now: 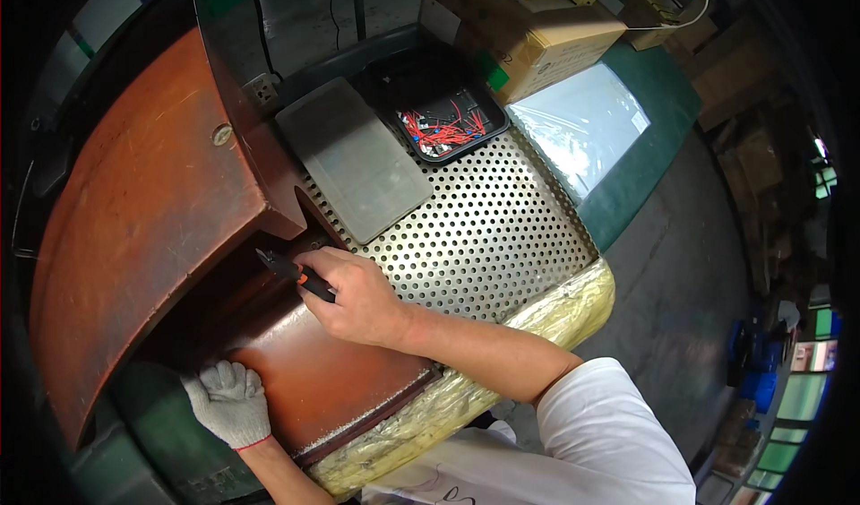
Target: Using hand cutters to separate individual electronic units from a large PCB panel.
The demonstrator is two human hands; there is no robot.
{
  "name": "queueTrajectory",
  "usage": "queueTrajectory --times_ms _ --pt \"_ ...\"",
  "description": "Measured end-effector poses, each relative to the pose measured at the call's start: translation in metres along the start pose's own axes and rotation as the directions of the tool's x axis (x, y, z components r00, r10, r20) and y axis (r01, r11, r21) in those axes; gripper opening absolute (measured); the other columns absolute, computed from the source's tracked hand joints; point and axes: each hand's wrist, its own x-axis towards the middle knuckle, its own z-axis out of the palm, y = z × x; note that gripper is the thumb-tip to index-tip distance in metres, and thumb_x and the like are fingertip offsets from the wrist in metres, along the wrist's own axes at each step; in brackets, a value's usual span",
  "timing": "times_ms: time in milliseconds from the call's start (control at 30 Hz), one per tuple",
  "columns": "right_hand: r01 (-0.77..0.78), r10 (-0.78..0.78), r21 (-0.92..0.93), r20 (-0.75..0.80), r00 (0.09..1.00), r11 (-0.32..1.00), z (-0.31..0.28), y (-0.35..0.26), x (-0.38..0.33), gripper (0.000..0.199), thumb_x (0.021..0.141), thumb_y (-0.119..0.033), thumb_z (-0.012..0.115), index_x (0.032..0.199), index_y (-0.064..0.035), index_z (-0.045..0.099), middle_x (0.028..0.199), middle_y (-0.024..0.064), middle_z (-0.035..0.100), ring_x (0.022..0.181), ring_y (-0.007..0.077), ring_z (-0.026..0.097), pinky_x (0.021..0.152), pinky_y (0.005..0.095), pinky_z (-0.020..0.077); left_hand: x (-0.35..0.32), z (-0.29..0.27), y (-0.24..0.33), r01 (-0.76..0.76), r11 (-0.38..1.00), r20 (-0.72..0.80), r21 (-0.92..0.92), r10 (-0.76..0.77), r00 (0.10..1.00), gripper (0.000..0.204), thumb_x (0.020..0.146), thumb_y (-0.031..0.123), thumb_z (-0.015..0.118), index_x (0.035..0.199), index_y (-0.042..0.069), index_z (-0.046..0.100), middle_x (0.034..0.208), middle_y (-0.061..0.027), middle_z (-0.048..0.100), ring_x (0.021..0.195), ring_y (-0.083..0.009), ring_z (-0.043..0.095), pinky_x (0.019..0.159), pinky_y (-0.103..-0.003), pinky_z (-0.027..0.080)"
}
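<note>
My bare right hand (363,301) is closed round the dark handles of a small pair of pliers (313,283) with a bit of orange on them. Their jaws point left, toward the dark gap under the curved red-brown housing (161,173). Lower left, my left hand (228,402) wears a pale knit glove with a red cuff edge. Its fingers are curled in beside the red-brown sloping surface (331,371), and what they hold, if anything, is hidden.
A perforated metal plate (484,236) carries a flat grey slab (354,160) and a black tray (488,129) of red wires with small connectors. Beyond stand a cardboard box (546,52) and a plastic-wrapped sheet (582,124) on a green surface. Yellow wrapped padding (573,312) lines the near edge.
</note>
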Motion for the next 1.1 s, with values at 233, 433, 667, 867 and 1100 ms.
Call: queueTrajectory --times_ms 233,433,667,867,1100 --pt "-0.010 0.010 0.002 -0.001 1.000 1.000 0.002 0.002 -0.001 0.027 0.089 -0.006 0.072 0.115 0.0030 0.071 0.099 0.0223 0.073 0.091 0.0434 0.072 0.080 0.0472 0.0581 0.003 -0.006 0.000 0.030 1.000 -0.006 -0.002 -0.030 1.000 0.051 0.114 0.044 0.053 0.072 0.014 0.047 0.069 -0.0017 0.042 0.060 -0.0172 0.033 0.055 -0.033 0.030" --pt "-0.004 0.004 0.012 -0.004 1.000 1.000 0.001 0.001 -0.001 0.026 0.090 -0.007 0.072 0.114 0.0035 0.072 0.099 0.0229 0.072 0.090 0.0437 0.072 0.080 0.0470 0.0580 0.006 -0.013 -0.001 0.022 0.997 0.042 0.081 -0.026 0.999 0.042 0.112 0.040 0.058 0.080 0.013 0.052 0.074 -0.0012 0.046 0.065 -0.0164 0.039 0.061 -0.033 0.035" --pt "-0.002 0.002 0.017 -0.013 1.000 1.000 0.001 0.000 0.000 0.025 0.091 -0.008 0.071 0.113 0.0040 0.072 0.098 0.0234 0.073 0.090 0.0441 0.072 0.080 0.0467 0.0579 0.009 -0.025 -0.005 0.002 0.986 0.109 0.166 -0.020 0.994 0.022 0.110 0.029 0.064 0.098 0.011 0.060 0.092 -0.0036 0.059 0.076 -0.0170 0.050 0.069 -0.032 0.044" --pt "-0.012 0.012 0.000 -0.007 1.000 1.000 0.000 -0.001 0.001 0.024 0.092 -0.010 0.071 0.111 0.0038 0.073 0.098 0.0235 0.073 0.090 0.0439 0.072 0.080 0.0467 0.0580 0.013 -0.025 -0.009 -0.064 0.955 0.174 0.289 0.013 0.985 0.023 0.104 0.012 0.071 0.126 0.008 0.067 0.112 -0.0063 0.070 0.090 -0.0173 0.063 0.083 -0.033 0.054" --pt "-0.015 0.015 0.013 -0.005 1.000 1.000 0.000 -0.002 0.000 0.023 0.093 -0.011 0.070 0.111 0.0034 0.073 0.096 0.0235 0.072 0.089 0.0438 0.072 0.079 0.0471 0.0575 0.017 -0.032 -0.008 -0.073 0.949 0.201 0.307 0.010 0.980 0.032 0.103 0.010 0.071 0.134 0.008 0.065 0.120 -0.0090 0.072 0.097 -0.0176 0.067 0.087 -0.034 0.057"
